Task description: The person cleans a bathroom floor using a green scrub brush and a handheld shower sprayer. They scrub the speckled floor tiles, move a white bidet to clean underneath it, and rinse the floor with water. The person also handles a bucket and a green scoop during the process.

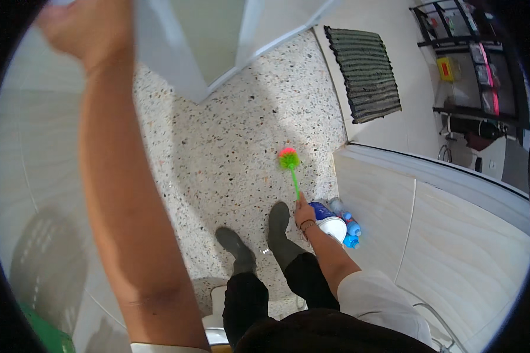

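While the right hand (304, 213) grips the brush (289, 160) near the bucket (334, 227), the left hand (92, 29) is farther off. Left finger state: cannot tell.

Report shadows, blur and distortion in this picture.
Head view: a dark shadow falls on the pale tiled wall at left; head view: the bare left hand looks blurred, the green-and-pink bristled brush sharper; head view: that wall's seams curve.

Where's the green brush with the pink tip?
Head view, just right of centre: the green brush is in the right hand, over the speckled floor.
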Available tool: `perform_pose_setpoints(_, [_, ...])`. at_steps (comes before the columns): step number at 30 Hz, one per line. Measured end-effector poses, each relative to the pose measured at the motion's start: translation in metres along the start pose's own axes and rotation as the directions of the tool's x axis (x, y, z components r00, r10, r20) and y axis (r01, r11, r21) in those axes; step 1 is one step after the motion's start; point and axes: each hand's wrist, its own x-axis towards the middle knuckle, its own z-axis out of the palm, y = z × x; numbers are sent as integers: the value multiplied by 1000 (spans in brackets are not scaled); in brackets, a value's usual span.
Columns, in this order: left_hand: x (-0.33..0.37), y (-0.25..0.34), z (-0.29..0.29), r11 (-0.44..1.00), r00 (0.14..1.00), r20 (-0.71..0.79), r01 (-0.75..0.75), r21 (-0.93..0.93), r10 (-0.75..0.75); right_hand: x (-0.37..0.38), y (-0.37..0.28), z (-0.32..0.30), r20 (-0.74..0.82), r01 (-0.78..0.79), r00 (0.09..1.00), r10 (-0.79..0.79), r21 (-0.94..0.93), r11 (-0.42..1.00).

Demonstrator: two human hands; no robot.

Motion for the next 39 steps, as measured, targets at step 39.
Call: perform_pose_setpoints(39, [-200, 134, -199, 737, 277, 931, 573, -358, 237, -55, -62, -118, 119, 305, 949, -292, -107, 946])
